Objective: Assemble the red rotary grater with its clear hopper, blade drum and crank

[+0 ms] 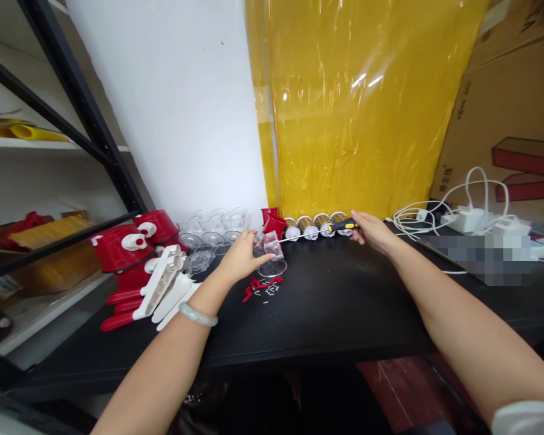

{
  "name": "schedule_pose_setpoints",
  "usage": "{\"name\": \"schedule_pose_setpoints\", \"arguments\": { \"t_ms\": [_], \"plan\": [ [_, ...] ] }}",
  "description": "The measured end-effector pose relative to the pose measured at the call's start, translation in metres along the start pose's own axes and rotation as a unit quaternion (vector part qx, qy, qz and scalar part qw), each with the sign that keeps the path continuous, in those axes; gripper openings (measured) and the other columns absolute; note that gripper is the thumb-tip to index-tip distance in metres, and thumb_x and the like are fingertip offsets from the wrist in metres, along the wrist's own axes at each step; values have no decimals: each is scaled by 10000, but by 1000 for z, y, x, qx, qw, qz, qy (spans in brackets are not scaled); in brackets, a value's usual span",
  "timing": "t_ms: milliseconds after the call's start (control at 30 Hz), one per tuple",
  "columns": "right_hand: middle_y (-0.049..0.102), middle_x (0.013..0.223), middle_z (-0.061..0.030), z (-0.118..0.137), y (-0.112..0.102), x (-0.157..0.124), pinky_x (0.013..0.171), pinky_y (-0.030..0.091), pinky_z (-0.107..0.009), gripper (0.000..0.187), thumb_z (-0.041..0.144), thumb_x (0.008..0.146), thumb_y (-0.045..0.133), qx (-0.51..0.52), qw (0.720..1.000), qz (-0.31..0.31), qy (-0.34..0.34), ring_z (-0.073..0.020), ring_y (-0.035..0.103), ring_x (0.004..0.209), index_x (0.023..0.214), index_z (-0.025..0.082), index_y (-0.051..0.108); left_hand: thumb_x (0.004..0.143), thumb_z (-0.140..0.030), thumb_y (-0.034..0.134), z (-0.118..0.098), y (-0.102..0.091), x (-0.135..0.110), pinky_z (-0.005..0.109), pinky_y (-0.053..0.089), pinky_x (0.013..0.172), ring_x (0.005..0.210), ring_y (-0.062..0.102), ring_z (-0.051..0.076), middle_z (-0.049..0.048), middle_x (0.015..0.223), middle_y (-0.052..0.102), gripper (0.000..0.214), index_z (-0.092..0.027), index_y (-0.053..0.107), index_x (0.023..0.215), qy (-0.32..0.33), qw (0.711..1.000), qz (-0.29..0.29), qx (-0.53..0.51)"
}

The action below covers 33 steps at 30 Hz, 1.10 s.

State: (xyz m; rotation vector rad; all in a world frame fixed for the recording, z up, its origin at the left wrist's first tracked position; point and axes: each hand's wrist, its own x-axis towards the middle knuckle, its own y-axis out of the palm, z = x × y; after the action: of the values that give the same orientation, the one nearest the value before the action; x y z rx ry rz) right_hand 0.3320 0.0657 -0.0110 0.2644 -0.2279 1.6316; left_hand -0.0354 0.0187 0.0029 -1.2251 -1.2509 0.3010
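Observation:
My right hand (370, 232) is closed around the black and yellow handle of a long screwdriver (342, 227). Its thin shaft points left, with the tip at a clear plastic part (272, 248). My left hand (243, 256), with a pale bangle on the wrist, grips this clear part from its left side. Below the part, a clear round rim (272, 268) rests on the black table. In front of it lie small red pieces (249, 294) and several small screws (270, 289). Behind stands a red funnel-like part (273, 223).
Several patterned cylinders (307, 228) line the back. Clear cups (215, 226) stand left of them, near red housings (122, 248) and white handles (165, 281). White cables and adapters (469, 219) lie at right beside a blurred flat device (489, 260). A black shelf frame (86, 109) rises at left.

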Motion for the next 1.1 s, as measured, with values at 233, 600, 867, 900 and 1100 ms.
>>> {"name": "schedule_pose_setpoints", "arguments": {
  "t_ms": [233, 600, 867, 900, 1100],
  "plan": [
    [675, 787, 16, 2, 1, 2, 623, 565, -329, 168, 384, 839, 580, 124, 991, 4, 47, -161, 675, 666, 901, 265, 479, 761, -642, 608, 2, 2, 0, 433, 468, 884, 1071, 556, 305, 119, 1102, 562, 485, -197, 495, 919, -3, 1000, -1, 1],
    [545, 619, 37, -2, 7, 6, 442, 498, -231, 322, 518, 797, 637, 18, 992, -122, -4, -103, 539, 499, 744, 229, 506, 777, -619, 604, -2, 0, -1, 419, 460, 896, 1091, 548, 298, 119, 1126, 549, 451, -199, 491, 893, 12, 1000, 3, -3],
    [552, 536, 16, 2, 6, 4, 258, 284, -174, 485, 669, 835, 483, -2, 991, -133, 34, -76, 464, 323, 683, 209, 502, 763, -628, 614, -1, 0, 0, 420, 465, 874, 1041, 560, 294, 111, 1088, 554, 507, -189, 498, 987, 3, 1000, 6, -12],
    [551, 528, 16, 4, 5, 3, 272, 325, -173, 492, 670, 840, 472, 29, 990, -130, 41, -73, 465, 327, 678, 206, 503, 765, -634, 608, -1, 0, 0, 421, 467, 870, 1033, 562, 293, 111, 1089, 552, 522, -186, 493, 1006, 1, 1000, 7, -8],
    [679, 720, -20, 18, -13, -2, 598, 581, -196, 206, 355, 833, 670, 194, 980, -11, 46, -92, 650, 600, 757, 175, 607, 764, -647, 600, -2, -1, 1, 424, 465, 860, 1026, 562, 295, 118, 1088, 557, 549, -176, 504, 1028, -4, 1000, 14, 3]
  ]
}}
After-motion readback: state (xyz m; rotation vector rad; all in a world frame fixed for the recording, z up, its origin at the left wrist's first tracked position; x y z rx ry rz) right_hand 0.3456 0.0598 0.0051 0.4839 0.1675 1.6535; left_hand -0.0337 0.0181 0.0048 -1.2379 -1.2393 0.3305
